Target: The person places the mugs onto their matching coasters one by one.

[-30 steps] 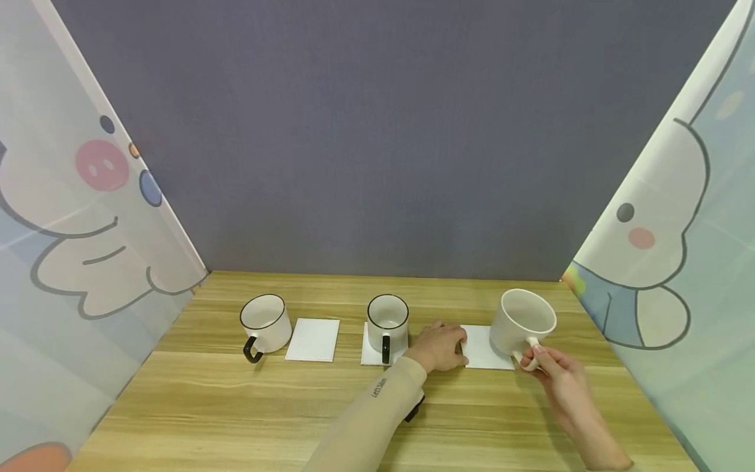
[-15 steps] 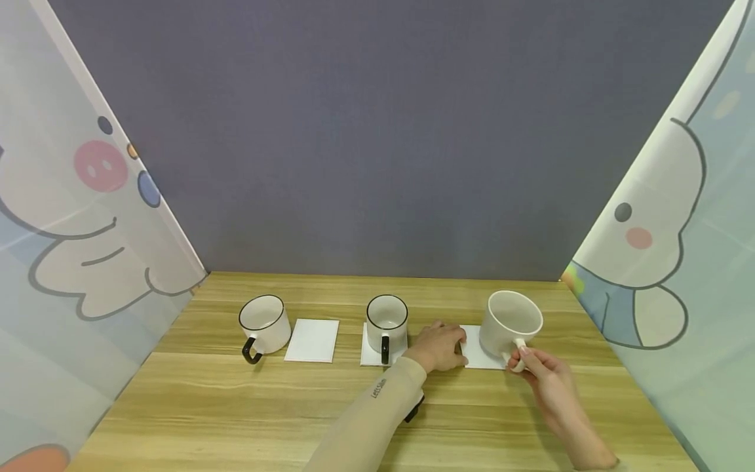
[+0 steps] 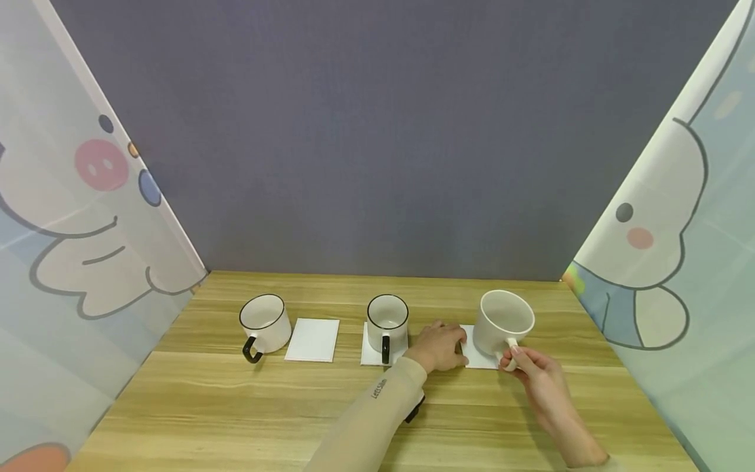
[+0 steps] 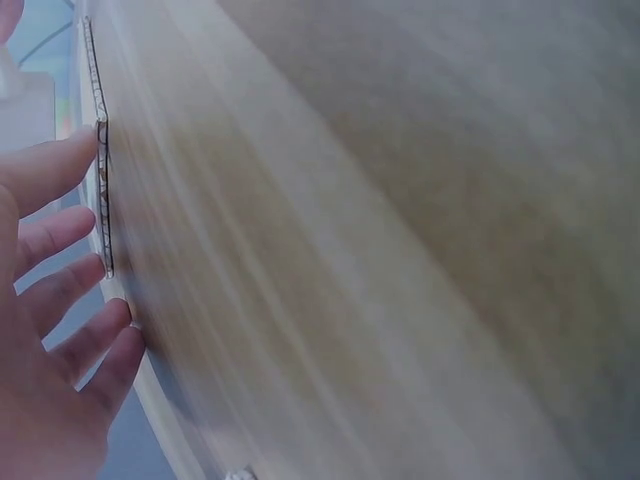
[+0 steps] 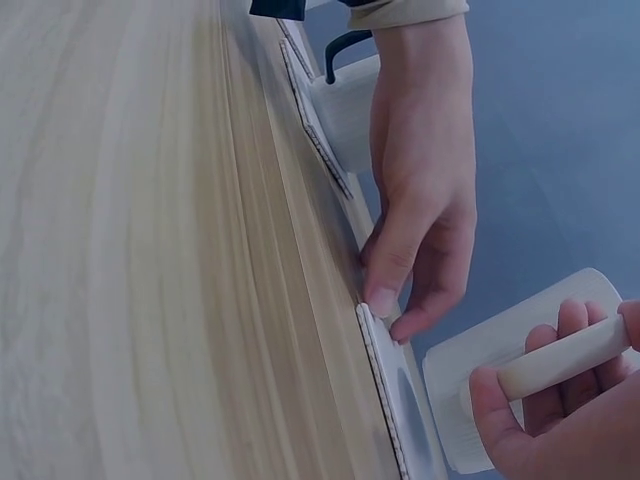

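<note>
In the head view, my right hand pinches the handle of a plain white mug, thumb on top. The mug is upright over the right part of a white square coaster. In the right wrist view, a narrow gap shows between mug and coaster, with a shadow on the coaster. My left hand is at that coaster's left edge. Its thumb and fingertips touch the edge in the left wrist view, the fingers spread and loosely bent.
A black-rimmed mug sits on a middle coaster. Farther left lie a bare coaster and another black-rimmed mug beside it. Past my left forearm pokes a black handle; the rest is hidden. A grey panel closes off the back.
My right hand has moved the white mug leftward, from the coaster's right edge to farther over it. The left hand stays where it was.
</note>
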Demonstrator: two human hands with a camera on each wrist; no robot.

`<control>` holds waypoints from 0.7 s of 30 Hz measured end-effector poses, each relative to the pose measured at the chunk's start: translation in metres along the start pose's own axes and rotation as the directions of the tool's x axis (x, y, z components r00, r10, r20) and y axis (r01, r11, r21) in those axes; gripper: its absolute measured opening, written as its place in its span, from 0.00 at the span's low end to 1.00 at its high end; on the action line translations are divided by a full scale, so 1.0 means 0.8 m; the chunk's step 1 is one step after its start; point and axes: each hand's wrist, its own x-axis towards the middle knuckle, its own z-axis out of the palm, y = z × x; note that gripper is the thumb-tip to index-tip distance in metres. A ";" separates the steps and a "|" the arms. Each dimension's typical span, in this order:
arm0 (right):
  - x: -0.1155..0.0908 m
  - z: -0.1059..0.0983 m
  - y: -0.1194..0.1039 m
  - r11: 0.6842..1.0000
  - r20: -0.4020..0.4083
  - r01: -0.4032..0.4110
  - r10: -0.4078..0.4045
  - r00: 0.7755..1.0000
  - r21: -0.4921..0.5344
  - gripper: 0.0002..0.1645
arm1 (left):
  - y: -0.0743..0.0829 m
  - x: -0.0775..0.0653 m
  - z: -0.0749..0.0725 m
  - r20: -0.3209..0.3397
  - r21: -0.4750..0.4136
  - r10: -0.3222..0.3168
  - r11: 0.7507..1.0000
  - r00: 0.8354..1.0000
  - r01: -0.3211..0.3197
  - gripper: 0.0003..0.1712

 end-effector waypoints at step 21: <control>0.007 0.011 0.013 0.992 -0.009 -0.068 0.067 0.998 -0.102 0.20 | -0.001 0.000 0.002 -0.018 0.001 -0.001 1.000 1.000 0.001 0.21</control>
